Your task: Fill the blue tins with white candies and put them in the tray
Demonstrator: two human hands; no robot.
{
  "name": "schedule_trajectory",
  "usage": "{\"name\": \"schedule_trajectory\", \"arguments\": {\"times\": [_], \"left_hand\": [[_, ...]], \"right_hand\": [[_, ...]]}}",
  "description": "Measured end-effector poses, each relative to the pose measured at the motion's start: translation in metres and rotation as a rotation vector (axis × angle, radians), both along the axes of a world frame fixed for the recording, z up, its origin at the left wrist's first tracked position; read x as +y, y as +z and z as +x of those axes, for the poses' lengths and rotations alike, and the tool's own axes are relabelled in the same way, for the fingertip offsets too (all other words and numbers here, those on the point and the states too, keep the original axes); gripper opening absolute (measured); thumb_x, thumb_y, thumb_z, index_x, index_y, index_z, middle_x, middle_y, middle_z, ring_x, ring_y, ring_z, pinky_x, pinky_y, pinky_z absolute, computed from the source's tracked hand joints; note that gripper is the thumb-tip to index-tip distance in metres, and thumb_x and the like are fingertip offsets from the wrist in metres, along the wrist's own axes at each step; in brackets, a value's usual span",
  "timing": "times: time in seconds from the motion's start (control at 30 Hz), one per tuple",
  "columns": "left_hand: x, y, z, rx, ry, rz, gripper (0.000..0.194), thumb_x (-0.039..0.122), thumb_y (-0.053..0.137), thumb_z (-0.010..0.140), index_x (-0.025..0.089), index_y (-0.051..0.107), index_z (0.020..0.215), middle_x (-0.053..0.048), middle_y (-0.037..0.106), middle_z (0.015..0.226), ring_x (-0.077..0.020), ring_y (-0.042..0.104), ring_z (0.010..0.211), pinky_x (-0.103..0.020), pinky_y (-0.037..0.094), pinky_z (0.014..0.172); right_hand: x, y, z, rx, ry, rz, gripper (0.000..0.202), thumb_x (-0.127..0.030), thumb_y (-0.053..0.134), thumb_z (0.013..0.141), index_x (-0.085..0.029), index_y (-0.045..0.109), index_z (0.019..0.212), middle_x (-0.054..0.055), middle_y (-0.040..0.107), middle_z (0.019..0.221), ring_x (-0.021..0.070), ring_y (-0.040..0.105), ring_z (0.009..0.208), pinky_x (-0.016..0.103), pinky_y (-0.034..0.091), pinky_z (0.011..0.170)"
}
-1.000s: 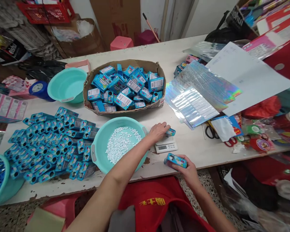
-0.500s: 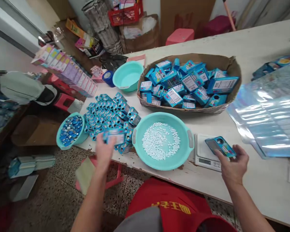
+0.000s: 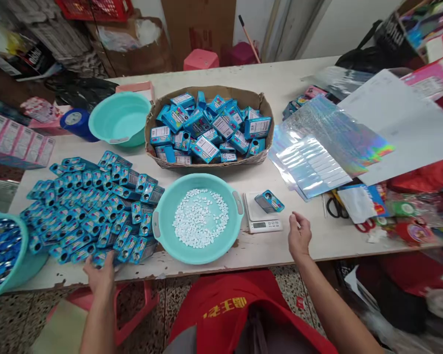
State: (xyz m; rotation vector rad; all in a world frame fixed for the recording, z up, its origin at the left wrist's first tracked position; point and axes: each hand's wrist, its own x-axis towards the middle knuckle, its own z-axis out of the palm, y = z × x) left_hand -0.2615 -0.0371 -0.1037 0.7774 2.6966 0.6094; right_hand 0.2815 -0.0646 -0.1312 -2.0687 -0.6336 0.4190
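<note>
My left hand (image 3: 101,273) is at the front edge of a crowd of small blue boxes (image 3: 92,201), its thumb and fingers round one blue box (image 3: 102,256). On the right, my right hand (image 3: 300,235) hovers beside the small white scale (image 3: 254,211), with nothing in it and its fingers loosely bent and apart. A single blue box (image 3: 269,201) lies on the scale's plate, to the left of that hand. Between my hands stands a turquoise basin (image 3: 201,253) with many small white tablets (image 3: 197,219) in it.
Behind the basin is a cardboard tray (image 3: 206,167) full of blue boxes. An empty turquoise basin (image 3: 120,118) stands back left; another (image 3: 22,268) holds blue packets. Right are shiny sheets (image 3: 317,167), scissors (image 3: 337,206) and plastic bags.
My left hand has lowered its blue box to the front of the group. My right hand has let go of the box at the scale and drawn away. The view has swung right.
</note>
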Motion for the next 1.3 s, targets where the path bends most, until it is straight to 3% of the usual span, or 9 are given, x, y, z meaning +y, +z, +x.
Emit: {"name": "schedule_trajectory", "arguments": {"times": [0.1,0.23,0.37,0.57,0.67,0.77,0.97,1.17,1.3], "left_hand": [[0.002,0.028,0.021,0.192,0.008,0.034,0.058,0.048,0.059,0.070,0.023,0.047,0.120,-0.007,0.055,0.104,-0.0331,0.053,0.099,-0.054,0.043,0.090],[0.029,0.040,0.082,0.273,-0.451,0.189,0.043,0.047,0.048,0.081,0.016,0.054,0.111,-0.012,0.057,0.103,-0.0292,0.052,0.101,-0.043,0.042,0.092],[0.062,0.012,0.170,0.056,-1.174,-0.296,0.035,0.036,0.051,0.083,0.017,0.055,0.112,-0.014,0.057,0.115,-0.0298,0.051,0.108,-0.039,0.042,0.089],[0.057,-0.021,0.236,-0.250,-1.382,-0.659,0.024,0.022,0.059,0.076,0.018,0.059,0.099,-0.012,0.061,0.104,-0.0284,0.056,0.100,-0.034,0.042,0.082],[0.054,-0.019,0.231,-0.479,-1.262,-0.562,0.014,0.028,0.053,0.079,0.019,0.059,0.086,-0.004,0.062,0.079,-0.0190,0.059,0.075,-0.027,0.043,0.066],[0.059,-0.015,0.219,-1.040,-0.798,-0.315,0.023,0.041,0.055,0.074,0.018,0.054,0.075,0.002,0.051,0.056,-0.0105,0.045,0.044,-0.022,0.032,0.044],[0.080,0.014,0.231,-1.475,-0.119,0.105,0.038,0.048,0.065,0.070,0.017,0.046,0.059,0.005,0.042,0.044,-0.0036,0.033,0.032,-0.016,0.018,0.032],[0.086,0.091,0.275,-1.601,-0.228,0.541,0.044,0.047,0.071,0.070,0.016,0.044,0.053,0.006,0.037,0.045,-0.0041,0.035,0.035,-0.017,0.024,0.034],[0.082,0.102,0.295,-1.469,-0.309,0.664,0.046,0.049,0.067,0.074,0.016,0.044,0.051,0.003,0.042,0.047,-0.0101,0.051,0.048,-0.023,0.041,0.051]], "right_hand": [[-0.008,-0.002,0.002,0.020,-0.034,-0.010,0.055,-0.058,0.049,0.074,-0.011,0.059,0.100,0.016,0.059,0.105,0.0255,0.054,0.100,0.041,0.042,0.088],[-0.012,-0.007,0.003,0.047,-0.050,-0.014,0.055,-0.058,0.048,0.075,-0.010,0.058,0.102,0.017,0.060,0.105,0.0258,0.056,0.099,0.042,0.042,0.089],[-0.004,-0.003,-0.003,0.038,0.003,0.028,0.055,-0.057,0.045,0.079,-0.010,0.056,0.105,0.018,0.059,0.111,0.0261,0.055,0.103,0.044,0.043,0.090],[0.027,0.002,-0.016,-0.020,0.252,0.142,0.062,-0.049,0.069,0.068,-0.015,0.052,0.117,0.013,0.055,0.119,0.0261,0.053,0.110,0.044,0.044,0.093],[0.042,-0.001,-0.013,-0.008,0.258,0.136,0.053,-0.048,0.068,0.069,-0.016,0.057,0.110,0.009,0.060,0.106,0.0228,0.058,0.095,0.042,0.046,0.087],[0.047,0.011,-0.011,-0.002,0.256,0.158,0.049,-0.048,0.068,0.070,-0.016,0.060,0.105,0.007,0.061,0.096,0.0209,0.058,0.085,0.039,0.048,0.080],[0.033,0.086,-0.053,-0.175,0.559,0.247,0.032,-0.037,0.070,0.077,-0.021,0.062,0.104,0.004,0.060,0.091,0.0196,0.058,0.083,0.034,0.049,0.074],[0.033,0.096,-0.114,-0.096,0.840,0.270,0.027,-0.029,0.066,0.081,-0.024,0.061,0.107,0.005,0.061,0.091,0.0206,0.059,0.085,0.035,0.050,0.074],[0.040,0.086,-0.131,-0.079,0.896,0.277,0.028,-0.028,0.067,0.080,-0.024,0.061,0.108,0.005,0.061,0.092,0.0217,0.059,0.087,0.036,0.050,0.076]]}}
